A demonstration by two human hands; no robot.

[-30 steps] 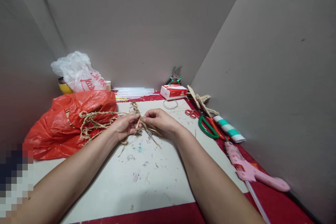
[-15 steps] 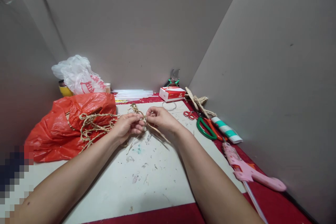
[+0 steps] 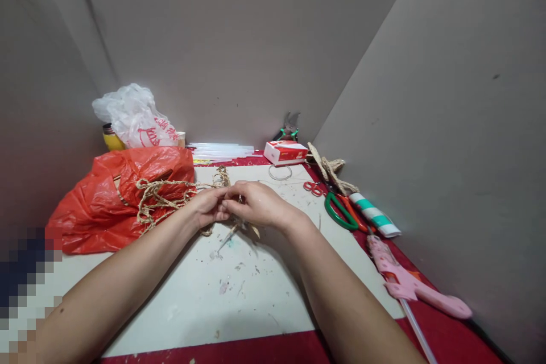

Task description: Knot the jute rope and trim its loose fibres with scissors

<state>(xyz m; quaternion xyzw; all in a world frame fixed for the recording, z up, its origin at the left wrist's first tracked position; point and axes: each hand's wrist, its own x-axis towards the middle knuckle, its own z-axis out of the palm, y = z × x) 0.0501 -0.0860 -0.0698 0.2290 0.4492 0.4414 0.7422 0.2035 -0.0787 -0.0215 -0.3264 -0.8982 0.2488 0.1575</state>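
Twisted straw cord lies in loose loops over the front of a red plastic bag and runs to my hands. My left hand pinches the cord with its fingers closed. Over it bends my right hand, its fingers closed on the same cord and close against the left fingertips. Loose straw ends stick out below the right hand, and a frayed tuft shows just beyond. The exact spot of the grip is hidden behind the fingers.
A white board with straw scraps covers the red cloth. Along the right lie green-handled scissors, small red scissors, a striped roll and a pink glue gun. Behind are a red-white box, pruning shears and clear sticks.
My right hand has turned over and moved in against the left fingers. The long straw ends that pointed right are now mostly covered. The view has shifted slightly.
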